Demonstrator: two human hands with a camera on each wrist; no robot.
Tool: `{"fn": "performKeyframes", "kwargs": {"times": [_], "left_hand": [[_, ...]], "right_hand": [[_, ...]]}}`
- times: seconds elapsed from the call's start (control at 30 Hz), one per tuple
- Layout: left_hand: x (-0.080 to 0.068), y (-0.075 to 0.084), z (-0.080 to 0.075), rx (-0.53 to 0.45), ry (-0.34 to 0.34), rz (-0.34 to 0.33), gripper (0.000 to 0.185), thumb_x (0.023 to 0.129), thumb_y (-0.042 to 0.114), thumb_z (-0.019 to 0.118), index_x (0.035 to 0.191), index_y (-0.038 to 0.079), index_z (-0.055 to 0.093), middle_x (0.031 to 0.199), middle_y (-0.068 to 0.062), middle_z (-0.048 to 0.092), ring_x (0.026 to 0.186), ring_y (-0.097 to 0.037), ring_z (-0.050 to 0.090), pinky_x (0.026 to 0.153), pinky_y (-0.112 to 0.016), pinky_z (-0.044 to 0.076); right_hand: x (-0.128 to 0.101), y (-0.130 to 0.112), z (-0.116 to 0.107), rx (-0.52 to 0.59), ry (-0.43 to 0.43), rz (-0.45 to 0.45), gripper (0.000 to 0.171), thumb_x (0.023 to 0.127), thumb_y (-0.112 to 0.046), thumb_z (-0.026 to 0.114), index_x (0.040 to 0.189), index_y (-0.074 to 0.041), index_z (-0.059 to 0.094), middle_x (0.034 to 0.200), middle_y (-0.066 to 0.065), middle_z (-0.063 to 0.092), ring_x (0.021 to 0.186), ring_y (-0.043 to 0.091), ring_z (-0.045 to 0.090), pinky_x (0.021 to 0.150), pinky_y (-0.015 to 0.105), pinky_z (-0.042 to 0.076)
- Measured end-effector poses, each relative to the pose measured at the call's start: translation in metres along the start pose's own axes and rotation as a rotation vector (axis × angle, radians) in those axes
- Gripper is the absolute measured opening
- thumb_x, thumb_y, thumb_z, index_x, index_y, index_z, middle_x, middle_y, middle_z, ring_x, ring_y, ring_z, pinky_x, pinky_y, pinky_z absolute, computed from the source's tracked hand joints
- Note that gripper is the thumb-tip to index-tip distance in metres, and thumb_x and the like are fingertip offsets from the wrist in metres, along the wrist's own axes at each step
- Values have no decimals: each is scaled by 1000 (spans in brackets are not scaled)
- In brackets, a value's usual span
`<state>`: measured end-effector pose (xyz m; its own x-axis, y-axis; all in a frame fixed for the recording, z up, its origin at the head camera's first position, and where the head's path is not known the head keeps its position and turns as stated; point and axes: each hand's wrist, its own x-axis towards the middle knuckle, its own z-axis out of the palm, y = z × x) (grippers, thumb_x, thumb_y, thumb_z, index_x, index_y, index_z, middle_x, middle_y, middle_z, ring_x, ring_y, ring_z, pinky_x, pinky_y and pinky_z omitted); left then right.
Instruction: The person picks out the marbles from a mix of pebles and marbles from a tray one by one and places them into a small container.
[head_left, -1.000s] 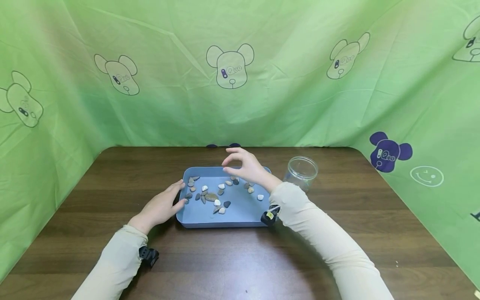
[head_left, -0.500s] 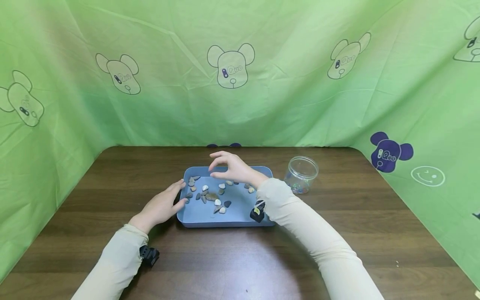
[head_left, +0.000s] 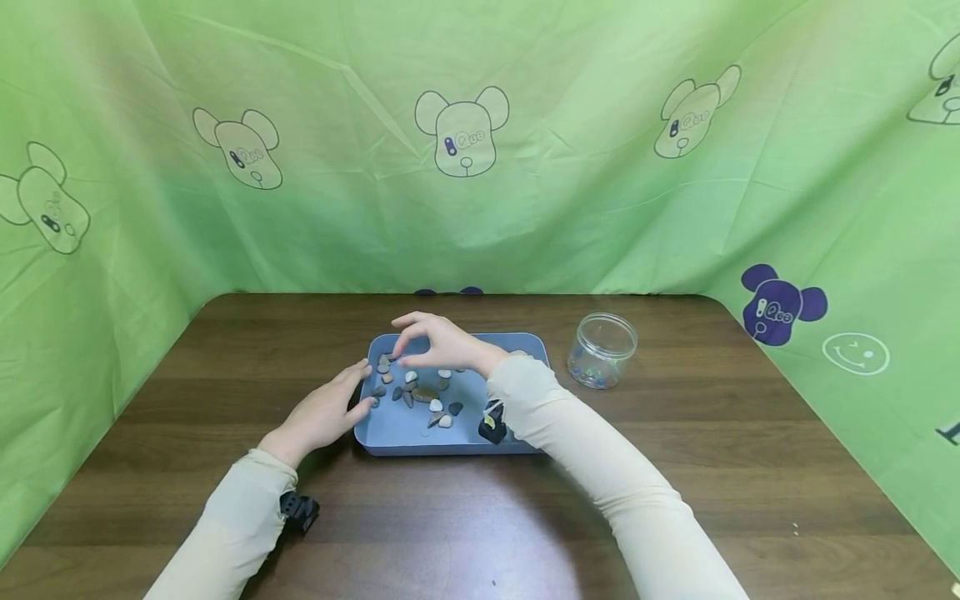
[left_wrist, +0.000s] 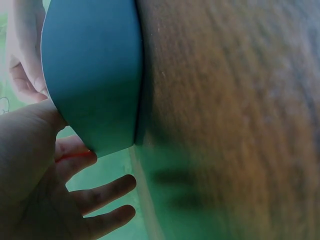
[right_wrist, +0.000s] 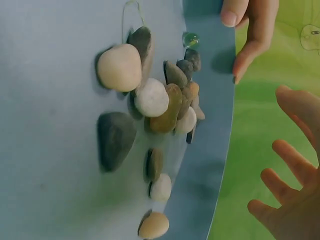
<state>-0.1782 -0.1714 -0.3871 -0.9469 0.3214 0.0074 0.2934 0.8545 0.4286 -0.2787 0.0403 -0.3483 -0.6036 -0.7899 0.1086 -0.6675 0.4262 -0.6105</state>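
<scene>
hands (head_left: 318, 414) (head_left: 438, 342) at tray (head_left: 405, 429) w/ pebbles (head_left: 423, 393)

Blue tray (left_wrist: 92, 75) seen from outside, its smooth curved wall filling upper left of view. Tray sits on dark brown wood-grain surface (left_wrist: 230, 120), which takes up right half, blurred. Left hand (left_wrist: 45, 185) at lower left: palm and thumb base against tray wall near its corner, fingers (left_wrist: 107, 187) spread and fairly straight below corner, not wrapped round it. Fingers of other hand (left_wrist: 25, 60) visible at top left edge, beyond tray wall. Green backdrop shows between fingers and behind tray.
</scene>
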Motion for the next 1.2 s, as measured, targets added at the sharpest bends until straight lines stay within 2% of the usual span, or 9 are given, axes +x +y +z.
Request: {"fn": "performKeyframes", "kwargs": {"times": [0.27,0.53,0.63,0.83,0.97,1.2], "left_hand": [[-1,1,-2,2,7,5,56,95,25,49,142,-1,34,149,-21,33,132,-38,41,104,-54,38],[-1,0,-1,14,33,27,55,94,24,50,140,-2,36,147,-22,35,129,-38,44,102,-52,40],[-1,-1,0,14,35,30,56,94,24,50,141,-3,35,147,-22,36,128,-39,45,101,-52,41],[0,0,0,17,47,38,56,93,25,51,140,-4,37,146,-22,37,127,-38,47,100,-52,42],[-1,0,-1,14,39,33,57,93,25,51,140,-4,36,147,-22,36,127,-39,47,100,-52,42],[0,-2,1,18,31,26,56,94,26,49,140,-2,36,148,-21,35,125,-39,48,98,-53,43]], "right_hand": [[13,-2,7,16,-64,-15,15,86,-19,66,96,-9,71,144,13,43,136,27,37,112,45,32],[23,3,20,15,-185,-36,14,85,-19,68,95,-10,72,148,16,37,139,28,32,111,44,32],[24,2,24,-10,-216,-36,14,84,-18,68,95,-10,72,149,16,35,141,30,27,114,46,27],[24,-2,29,-68,-236,-21,14,82,-21,71,93,-12,72,151,15,32,144,38,16,116,60,6],[25,-2,33,-107,-235,-17,17,79,-23,74,93,-14,73,152,14,30,144,40,12,114,63,3],[26,-2,41,-148,-244,-10,17,78,-26,75,94,-19,73,156,10,22,145,40,4,115,61,0]]}}
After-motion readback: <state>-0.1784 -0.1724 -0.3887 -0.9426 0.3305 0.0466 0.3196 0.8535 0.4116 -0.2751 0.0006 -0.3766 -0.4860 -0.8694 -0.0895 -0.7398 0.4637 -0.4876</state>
